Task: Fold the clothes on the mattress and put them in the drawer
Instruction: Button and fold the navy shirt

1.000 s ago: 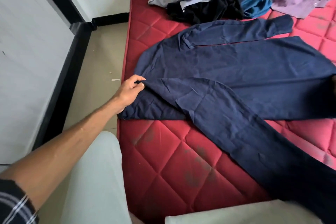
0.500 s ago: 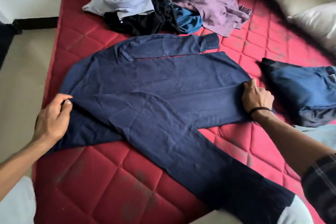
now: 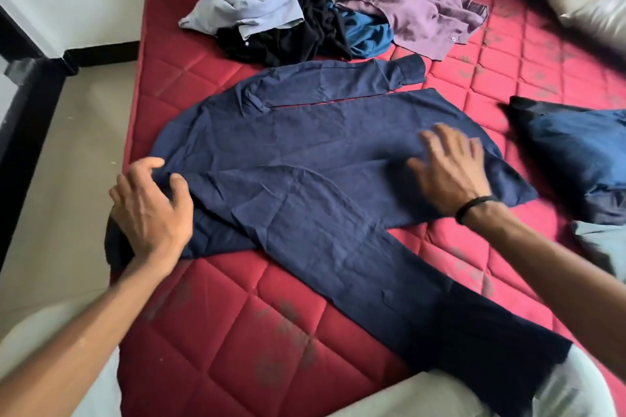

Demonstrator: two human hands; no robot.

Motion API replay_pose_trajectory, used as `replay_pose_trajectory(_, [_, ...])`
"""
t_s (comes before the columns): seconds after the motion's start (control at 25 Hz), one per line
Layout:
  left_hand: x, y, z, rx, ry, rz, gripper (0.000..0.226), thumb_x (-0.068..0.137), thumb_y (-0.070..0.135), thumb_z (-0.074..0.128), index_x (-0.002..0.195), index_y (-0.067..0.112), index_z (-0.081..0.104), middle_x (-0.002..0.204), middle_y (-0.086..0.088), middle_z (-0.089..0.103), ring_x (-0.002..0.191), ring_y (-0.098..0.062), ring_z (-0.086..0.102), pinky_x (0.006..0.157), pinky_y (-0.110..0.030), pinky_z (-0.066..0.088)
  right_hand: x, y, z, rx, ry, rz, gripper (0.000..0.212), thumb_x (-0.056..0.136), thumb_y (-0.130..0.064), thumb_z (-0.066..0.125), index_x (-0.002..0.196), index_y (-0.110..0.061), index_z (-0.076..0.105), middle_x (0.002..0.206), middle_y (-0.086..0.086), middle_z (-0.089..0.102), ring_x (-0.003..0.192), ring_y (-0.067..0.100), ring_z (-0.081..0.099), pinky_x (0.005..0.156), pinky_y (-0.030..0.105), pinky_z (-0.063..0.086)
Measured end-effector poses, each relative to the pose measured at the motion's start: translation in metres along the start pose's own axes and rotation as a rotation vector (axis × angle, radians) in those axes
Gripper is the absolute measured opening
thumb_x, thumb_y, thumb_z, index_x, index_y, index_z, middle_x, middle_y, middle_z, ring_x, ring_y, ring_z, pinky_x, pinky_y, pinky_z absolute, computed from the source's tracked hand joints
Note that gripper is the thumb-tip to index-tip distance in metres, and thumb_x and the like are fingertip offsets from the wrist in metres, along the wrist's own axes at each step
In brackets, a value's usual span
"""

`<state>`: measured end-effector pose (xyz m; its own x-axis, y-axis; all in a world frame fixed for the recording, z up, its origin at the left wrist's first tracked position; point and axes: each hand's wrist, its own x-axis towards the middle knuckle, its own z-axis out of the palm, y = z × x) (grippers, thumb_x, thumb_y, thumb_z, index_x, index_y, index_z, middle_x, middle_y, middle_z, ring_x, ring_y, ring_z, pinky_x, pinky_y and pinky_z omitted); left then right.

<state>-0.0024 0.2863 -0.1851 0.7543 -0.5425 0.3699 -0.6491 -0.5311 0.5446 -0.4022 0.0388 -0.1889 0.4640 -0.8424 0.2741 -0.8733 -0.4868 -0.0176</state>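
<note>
While flat on red mattress [image 3: 210,308], blue shirt [image 3: 305,159] under both hands: left hand [image 3: 152,210] half curled at near-left edge, pinch unclear; right hand [image 3: 450,173] spread, blurry.

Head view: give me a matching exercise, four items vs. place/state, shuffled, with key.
Items:
1. navy shirt
2. purple shirt
3. left hand
4. right hand

Place/state:
A. crumpled in the pile at the far end of the mattress
B. fingers spread, flat on the navy fabric, wristband on the wrist
C. spread out across the middle of the mattress
D. at the mattress's left edge, fingers curled at a fold of navy fabric

Pairs: 1-C, 2-A, 3-D, 4-B
</note>
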Motion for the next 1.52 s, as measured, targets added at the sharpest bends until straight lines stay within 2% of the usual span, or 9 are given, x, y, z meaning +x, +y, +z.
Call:
replay_pose_trajectory(0.08, [-0.028,0.004,0.009,0.076,-0.070,0.250,0.045,0.103,0.042,0.045,0.143,0.020,0.048,0.146,-0.011,0.049,0.137,-0.036,0.043,0.114,-0.055,0.028,-0.024,-0.051,0.004,0.111,-0.134,-0.259,0.064,0.099,-0.057,0.036,0.154,-0.025,0.040,0.164,0.011,0.032,0.149,0.036,0.031,0.115,0.062,0.030])
replay_pose_trajectory(0.2, [-0.045,-0.007,0.028,0.237,-0.283,0.166,0.070,0.104,0.061,0.017,0.159,0.021,0.034,0.166,-0.008,0.031,0.156,-0.031,0.019,0.121,-0.065,0.008,-0.048,-0.080,0.021,0.134,-0.315,-0.332,0.063,0.103,-0.063,0.023,0.162,-0.041,0.016,0.173,-0.005,0.009,0.159,0.024,0.006,0.124,0.057,0.007])
replay_pose_trajectory(0.56, [-0.046,-0.010,0.036,0.323,-0.329,0.164,0.076,0.103,0.067,0.009,0.161,0.022,0.028,0.169,-0.009,0.024,0.158,-0.030,0.010,0.120,-0.068,0.008,-0.024,0.076,0.023,-0.008,-0.338,0.130,0.083,0.091,-0.083,0.005,0.163,-0.042,0.009,0.173,-0.002,0.004,0.159,0.025,0.001,0.127,0.054,0.007])
replay_pose_trajectory(0.8, [-0.044,-0.007,0.033,0.292,-0.331,0.165,0.080,0.101,0.070,0.005,0.161,0.022,0.028,0.168,-0.011,0.024,0.157,-0.033,0.011,0.119,-0.069,0.008,-0.043,0.044,-0.027,0.044,-0.364,0.357,0.083,0.097,-0.072,0.030,0.162,-0.022,0.021,0.170,0.018,0.013,0.155,0.036,0.019,0.121,0.057,0.021])
replay_pose_trajectory(0.92, [-0.043,-0.004,0.032,0.258,-0.336,0.133,0.085,0.099,0.072,-0.001,0.162,0.022,0.026,0.170,-0.010,0.021,0.158,-0.033,0.008,0.120,-0.070,0.006,-0.101,0.018,-0.101,0.162,-0.486,0.280,0.106,0.076,-0.096,0.017,0.114,-0.012,0.069,0.117,0.019,0.070,0.108,0.035,0.065,0.088,0.040,0.049])
replay_pose_trajectory(1.0, [-0.043,0.005,0.029,0.188,-0.332,0.139,0.078,0.101,0.068,0.005,0.162,0.023,0.027,0.170,-0.009,0.022,0.158,-0.032,0.009,0.119,-0.072,0.005,-0.137,0.004,-0.136,0.050,-0.800,0.280,0.094,0.078,-0.096,0.019,0.073,-0.013,0.063,0.081,0.010,0.068,0.076,0.028,0.063,0.071,0.037,0.048])
replay_pose_trajectory(1.08, [-0.054,0.016,0.021,0.118,-0.323,0.258,0.066,0.104,0.059,0.018,0.160,0.025,0.032,0.168,-0.007,0.026,0.158,-0.030,0.014,0.118,-0.070,0.008,-0.162,-0.004,-0.156,-0.072,-0.957,0.195,0.077,0.082,-0.090,0.038,0.066,-0.017,0.054,0.073,-0.001,0.060,0.068,0.022,0.057,0.065,0.034,0.044])
replay_pose_trajectory(1.24, [-0.079,0.021,0.015,0.137,-0.526,0.451,0.071,0.099,0.061,0.016,0.158,0.028,0.038,0.167,-0.002,0.030,0.157,-0.025,0.020,0.121,-0.062,0.015,-0.175,-0.001,-0.188,0.171,-0.708,0.043,0.039,0.080,-0.055,0.080,0.072,-0.026,0.056,0.066,-0.009,0.057,0.062,0.011,0.051,0.058,0.028,0.039])
replay_pose_trajectory(1.52, [-0.056,-0.011,-0.022,-0.142,-0.494,0.246,0.060,0.105,0.046,0.034,0.151,0.010,0.047,0.146,-0.021,0.056,0.137,-0.038,0.051,0.113,-0.048,0.039,-0.202,-0.044,-0.277,0.633,-0.348,-0.260,0.039,0.081,0.003,0.078,0.086,-0.033,0.066,0.081,-0.004,0.070,0.068,0.015,0.066,0.062,0.029,0.057])
